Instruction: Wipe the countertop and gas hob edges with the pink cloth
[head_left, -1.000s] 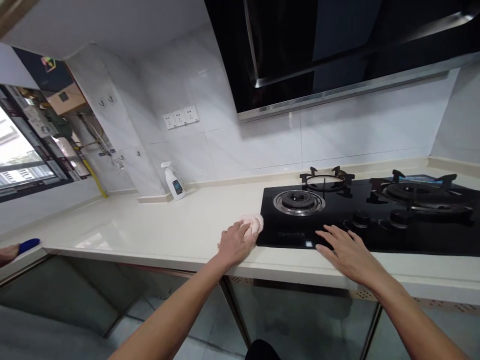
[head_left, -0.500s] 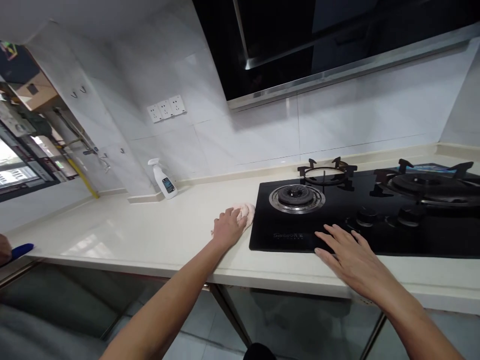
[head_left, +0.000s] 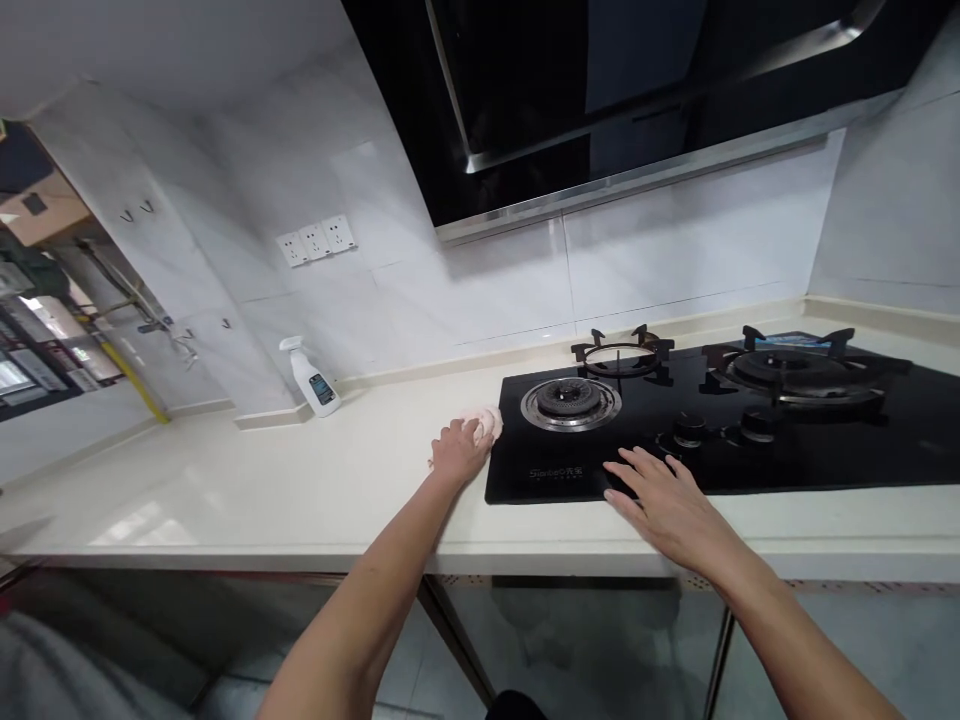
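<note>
My left hand (head_left: 457, 450) presses a bunched pale pink cloth (head_left: 487, 422) onto the white countertop (head_left: 300, 480), right beside the left edge of the stove. Its fingers curl over the cloth and hide part of it. Over the front edge of the black glass gas stove (head_left: 525, 485), my right hand (head_left: 667, 500) is stretched out with fingers apart and nothing in it. Whether its fingertips touch the glass I cannot tell. Closest to that hand is a black control knob (head_left: 689, 429).
A white spray bottle (head_left: 311, 380) stands by the wall at the back left. One pan support (head_left: 622, 357) sits behind the bare left burner (head_left: 570, 400). The range hood (head_left: 637, 120) overhangs the stove. Grey fabric (head_left: 67, 670) shows at the lower left.
The view has turned slightly, shifting the stove leftward in the picture. Another person's hand with a blue object has left view at the left. My left hand stays on the cloth.
</note>
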